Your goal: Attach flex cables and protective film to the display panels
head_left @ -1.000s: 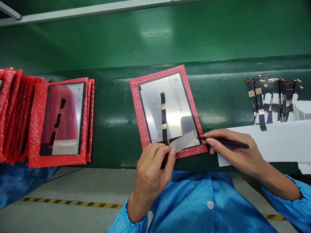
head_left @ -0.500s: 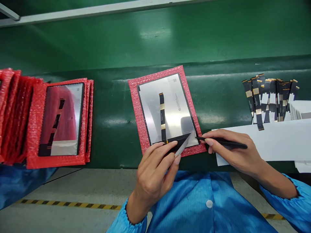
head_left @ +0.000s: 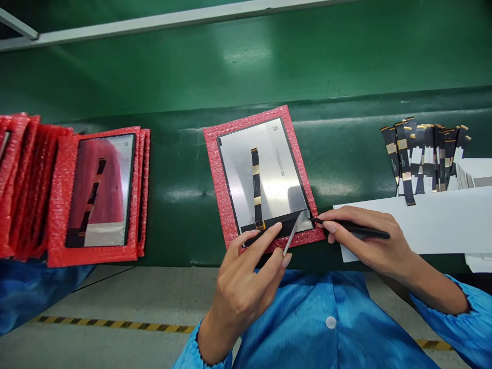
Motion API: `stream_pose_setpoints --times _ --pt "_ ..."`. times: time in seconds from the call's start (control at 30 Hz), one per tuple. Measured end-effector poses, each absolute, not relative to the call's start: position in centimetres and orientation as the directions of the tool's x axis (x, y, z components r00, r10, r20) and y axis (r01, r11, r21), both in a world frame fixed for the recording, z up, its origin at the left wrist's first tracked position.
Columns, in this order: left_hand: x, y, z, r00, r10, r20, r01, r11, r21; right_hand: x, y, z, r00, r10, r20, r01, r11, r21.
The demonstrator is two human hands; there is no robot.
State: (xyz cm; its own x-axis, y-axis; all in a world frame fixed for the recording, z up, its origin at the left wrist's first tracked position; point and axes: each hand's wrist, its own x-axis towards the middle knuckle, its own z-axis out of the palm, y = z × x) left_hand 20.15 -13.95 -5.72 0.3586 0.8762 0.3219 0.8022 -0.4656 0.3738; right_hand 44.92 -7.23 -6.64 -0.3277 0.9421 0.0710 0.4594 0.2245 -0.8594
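Screen panel (head_left: 277, 179) is on red bubble wrap (head_left: 216, 169) mid-bench (head_left: 177, 179), probably so it doesn't get scratched. Left hand (head_left: 240, 284) has the pale strip (head_left: 293, 233) pinched in its fingertips, other fingers on the black band (head_left: 290, 219), likely keeping things steady. Right hand (head_left: 378, 241) is closed around black tweezers (head_left: 359, 228) for fine control; tips are too tiny to tell if they're clamped. Compared with a second ago, the strip's folded up steeper and more band shows.
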Motion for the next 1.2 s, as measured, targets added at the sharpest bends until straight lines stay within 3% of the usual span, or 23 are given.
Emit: stream_pose_setpoints --times 0.3,1.2 --pt "20.45 -13.97 -5.23 0.431 0.861 0.271 0.850 -0.488 0.200 44.99 -7.23 -6.63 -0.345 0.934 0.090 0.473 0.256 -0.843" --pt "21.13 -14.35 -5.01 0.352 0.905 0.239 0.857 -0.414 0.307 45.10 -7.33 -6.06 -0.451 0.866 0.218 0.403 0.415 -0.816"
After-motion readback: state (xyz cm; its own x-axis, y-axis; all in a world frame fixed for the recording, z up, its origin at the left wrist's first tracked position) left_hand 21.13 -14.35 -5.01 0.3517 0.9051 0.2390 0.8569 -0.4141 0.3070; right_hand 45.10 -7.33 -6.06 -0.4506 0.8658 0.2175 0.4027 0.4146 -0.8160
